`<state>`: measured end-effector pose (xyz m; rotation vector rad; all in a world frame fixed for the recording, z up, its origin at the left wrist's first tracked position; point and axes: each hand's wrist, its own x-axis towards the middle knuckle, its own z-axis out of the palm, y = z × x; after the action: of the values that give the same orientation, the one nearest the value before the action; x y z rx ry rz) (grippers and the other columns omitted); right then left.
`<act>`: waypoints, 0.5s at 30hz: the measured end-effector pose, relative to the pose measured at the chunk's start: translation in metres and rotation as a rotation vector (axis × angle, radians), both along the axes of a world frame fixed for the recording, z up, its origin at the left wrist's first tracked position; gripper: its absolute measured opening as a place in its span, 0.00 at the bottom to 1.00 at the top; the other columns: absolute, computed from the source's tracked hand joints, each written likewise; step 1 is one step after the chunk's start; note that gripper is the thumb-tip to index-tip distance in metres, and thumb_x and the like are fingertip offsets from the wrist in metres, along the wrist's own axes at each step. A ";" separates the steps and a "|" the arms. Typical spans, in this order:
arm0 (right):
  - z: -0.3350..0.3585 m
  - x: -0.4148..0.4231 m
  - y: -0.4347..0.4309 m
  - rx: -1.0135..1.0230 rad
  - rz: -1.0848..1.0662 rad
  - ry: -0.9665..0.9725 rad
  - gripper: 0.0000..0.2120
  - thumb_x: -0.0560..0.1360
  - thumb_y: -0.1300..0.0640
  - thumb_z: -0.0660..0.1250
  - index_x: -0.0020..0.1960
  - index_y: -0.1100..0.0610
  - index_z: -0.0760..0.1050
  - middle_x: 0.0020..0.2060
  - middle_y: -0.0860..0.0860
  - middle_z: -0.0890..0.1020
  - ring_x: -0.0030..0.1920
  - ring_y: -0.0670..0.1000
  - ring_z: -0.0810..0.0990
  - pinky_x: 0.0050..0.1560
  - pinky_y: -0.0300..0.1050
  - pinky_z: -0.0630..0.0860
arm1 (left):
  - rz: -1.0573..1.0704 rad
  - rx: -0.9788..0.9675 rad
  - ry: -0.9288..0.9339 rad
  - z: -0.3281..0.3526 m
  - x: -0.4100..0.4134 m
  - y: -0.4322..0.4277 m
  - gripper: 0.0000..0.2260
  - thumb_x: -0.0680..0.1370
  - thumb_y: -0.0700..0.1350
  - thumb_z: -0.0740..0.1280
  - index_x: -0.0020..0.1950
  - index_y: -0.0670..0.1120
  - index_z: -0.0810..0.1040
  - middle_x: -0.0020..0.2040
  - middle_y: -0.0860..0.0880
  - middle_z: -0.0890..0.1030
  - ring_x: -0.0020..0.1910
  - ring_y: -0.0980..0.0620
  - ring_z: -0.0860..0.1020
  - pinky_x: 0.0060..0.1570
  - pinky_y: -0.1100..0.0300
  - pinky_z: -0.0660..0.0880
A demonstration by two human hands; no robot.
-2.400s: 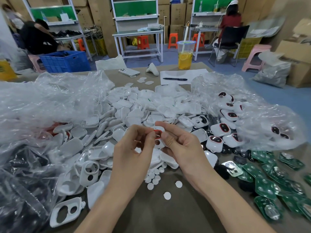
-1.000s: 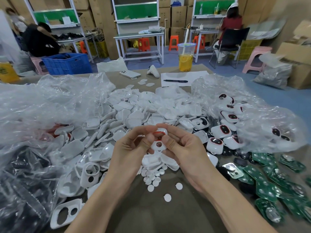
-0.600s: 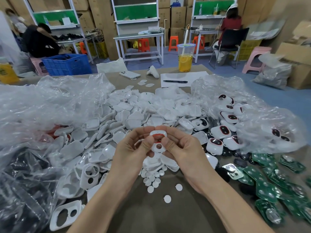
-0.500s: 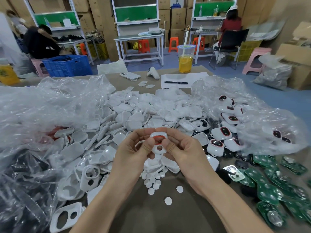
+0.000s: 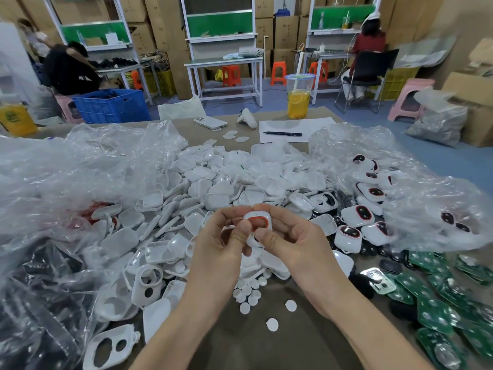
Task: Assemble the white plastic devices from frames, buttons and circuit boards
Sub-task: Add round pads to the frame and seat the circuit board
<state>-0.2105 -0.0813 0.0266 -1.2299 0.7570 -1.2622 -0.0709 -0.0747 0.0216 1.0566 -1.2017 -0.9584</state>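
A crumpled clear bag [image 5: 66,182] lies at the left, and white frames [image 5: 114,335] spill from it onto the near side of the brown table [image 5: 253,351]. Past them a broad heap of white shells [image 5: 213,182] runs toward the far edge. In the middle both hands hover just above the heap. The left hand [image 5: 221,244] and the right hand [image 5: 296,241] pinch one small white device [image 5: 257,227] between them — thumbs curled onto its front, fingers curled behind. A red ring circles its upper opening. Loose white discs [image 5: 272,324] lie near, below the wrists. To the right sit finished devices [image 5: 357,214], some under a second bag [image 5: 432,209] — and at near right, green circuit boards [image 5: 432,313].
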 end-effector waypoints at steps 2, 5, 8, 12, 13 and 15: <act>0.001 0.000 0.000 0.005 -0.007 0.007 0.15 0.77 0.69 0.69 0.56 0.50 0.82 0.49 0.50 0.88 0.51 0.47 0.86 0.47 0.33 0.79 | 0.009 -0.012 -0.018 -0.001 0.000 0.000 0.05 0.81 0.40 0.67 0.52 0.49 0.81 0.44 0.52 0.86 0.33 0.54 0.76 0.39 0.63 0.77; 0.003 0.001 0.002 0.000 -0.014 0.026 0.15 0.77 0.68 0.69 0.56 0.51 0.82 0.49 0.50 0.88 0.52 0.48 0.86 0.48 0.33 0.78 | 0.052 -0.019 -0.055 -0.003 -0.002 0.000 0.10 0.82 0.40 0.66 0.49 0.56 0.81 0.45 0.55 0.86 0.35 0.55 0.78 0.39 0.65 0.77; 0.003 0.001 0.002 -0.009 -0.023 0.047 0.14 0.77 0.68 0.70 0.59 0.53 0.81 0.49 0.50 0.88 0.52 0.48 0.86 0.49 0.33 0.78 | 0.080 -0.025 -0.089 -0.004 -0.004 0.001 0.13 0.83 0.42 0.66 0.48 0.61 0.80 0.46 0.55 0.86 0.39 0.54 0.80 0.42 0.64 0.78; 0.002 0.003 0.002 -0.007 -0.021 0.034 0.15 0.77 0.68 0.69 0.55 0.50 0.83 0.49 0.50 0.88 0.52 0.48 0.86 0.48 0.33 0.78 | 0.090 -0.041 -0.094 -0.002 -0.006 0.003 0.14 0.83 0.41 0.65 0.49 0.61 0.80 0.47 0.56 0.86 0.43 0.55 0.81 0.43 0.65 0.78; 0.003 0.003 0.002 -0.001 -0.018 0.024 0.15 0.77 0.67 0.70 0.54 0.49 0.84 0.49 0.50 0.88 0.52 0.48 0.86 0.48 0.33 0.78 | 0.091 -0.042 -0.100 -0.001 -0.006 0.004 0.14 0.83 0.41 0.65 0.49 0.62 0.80 0.47 0.56 0.86 0.42 0.56 0.81 0.42 0.67 0.77; 0.003 0.003 0.001 0.007 -0.007 0.003 0.14 0.77 0.65 0.71 0.54 0.47 0.84 0.50 0.50 0.87 0.53 0.48 0.86 0.48 0.34 0.79 | 0.093 -0.040 -0.103 0.001 -0.006 0.005 0.13 0.83 0.42 0.65 0.48 0.62 0.80 0.46 0.56 0.86 0.39 0.58 0.79 0.40 0.69 0.75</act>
<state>-0.2076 -0.0800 0.0297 -1.2248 0.7676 -1.2627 -0.0767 -0.0698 0.0229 1.1314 -1.2396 -0.8131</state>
